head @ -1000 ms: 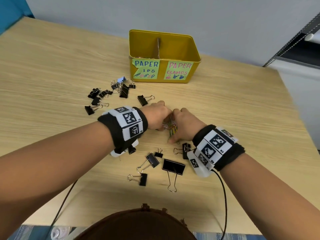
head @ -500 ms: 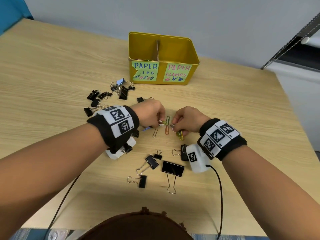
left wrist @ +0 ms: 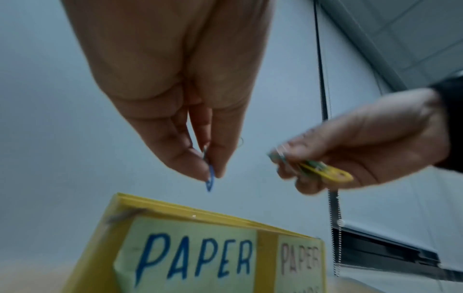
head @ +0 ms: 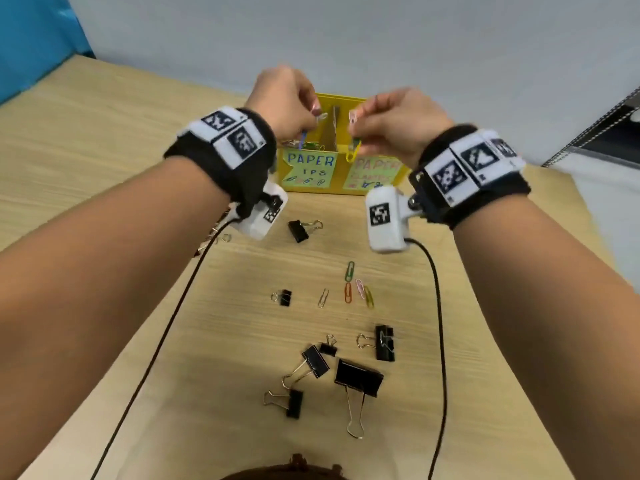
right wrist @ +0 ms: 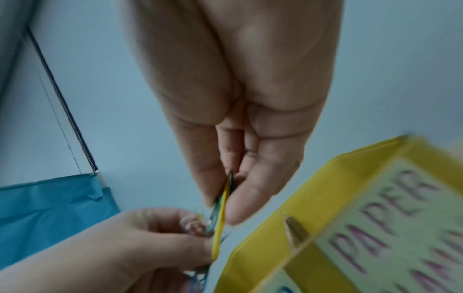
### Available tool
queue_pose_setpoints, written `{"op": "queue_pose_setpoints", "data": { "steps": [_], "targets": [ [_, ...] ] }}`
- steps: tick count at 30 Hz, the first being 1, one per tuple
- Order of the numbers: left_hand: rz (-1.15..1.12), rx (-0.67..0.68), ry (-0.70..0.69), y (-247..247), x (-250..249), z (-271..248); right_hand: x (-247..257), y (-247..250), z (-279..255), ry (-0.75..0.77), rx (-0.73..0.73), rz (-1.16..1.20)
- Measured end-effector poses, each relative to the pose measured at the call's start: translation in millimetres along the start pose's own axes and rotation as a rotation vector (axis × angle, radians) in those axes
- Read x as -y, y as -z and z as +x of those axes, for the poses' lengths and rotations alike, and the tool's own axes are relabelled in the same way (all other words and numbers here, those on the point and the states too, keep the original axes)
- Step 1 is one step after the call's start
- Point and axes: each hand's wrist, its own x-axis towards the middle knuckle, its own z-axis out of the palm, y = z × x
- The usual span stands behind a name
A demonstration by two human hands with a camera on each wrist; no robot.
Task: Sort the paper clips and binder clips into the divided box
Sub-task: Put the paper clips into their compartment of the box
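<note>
The yellow divided box (head: 339, 185) stands at the far middle of the table, labelled for paper clips on its left half and paper clamps on its right. Both hands hover above it. My left hand (head: 304, 116) pinches a blue paper clip (left wrist: 210, 178) over the left compartment. My right hand (head: 360, 129) pinches a small bunch of paper clips (right wrist: 220, 218), yellow and green among them, near the cardboard divider (head: 334, 129). Several coloured paper clips (head: 356, 289) still lie on the table.
Black binder clips lie scattered: one (head: 299, 230) near the box, a small one (head: 282, 296) mid-table, and a cluster with a large one (head: 358, 377) close to me. More clips (head: 216, 237) show under my left forearm. Wrist-camera cables trail over the table.
Both hands rose from the table, where they were gathering paper clips, and moved forward to above the box, each carrying clips. Several paper clips stayed behind on the table.
</note>
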Motion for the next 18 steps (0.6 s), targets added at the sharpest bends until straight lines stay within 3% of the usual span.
{"op": "queue_pose_setpoints", "data": {
  "steps": [2, 7, 12, 15, 18],
  "targets": [
    [0.117, -0.04, -0.014, -0.6, -3.6, 10.7, 14.4, -10.4, 19.6, 0.039, -0.096, -0.015],
    [0.286, 0.019, -0.002, -1.1, 7.8, 9.8, 21.7, -34.9, 51.8, 0.082, -0.266, -0.151],
    [0.257, -0.126, -0.036, 0.7, 12.8, -26.0, 14.6, -41.5, 39.0, 0.171, -0.232, -0.58],
    [0.263, 0.045, -0.082, -14.1, 9.9, -59.1, 0.6, -35.2, 6.0, 0.286, -0.236, -0.759],
    [0.353, 0.405, -0.11, -40.9, 10.1, -88.4, -30.4, -28.3, -29.8, 0.187, 0.112, -0.917]
  ]
}}
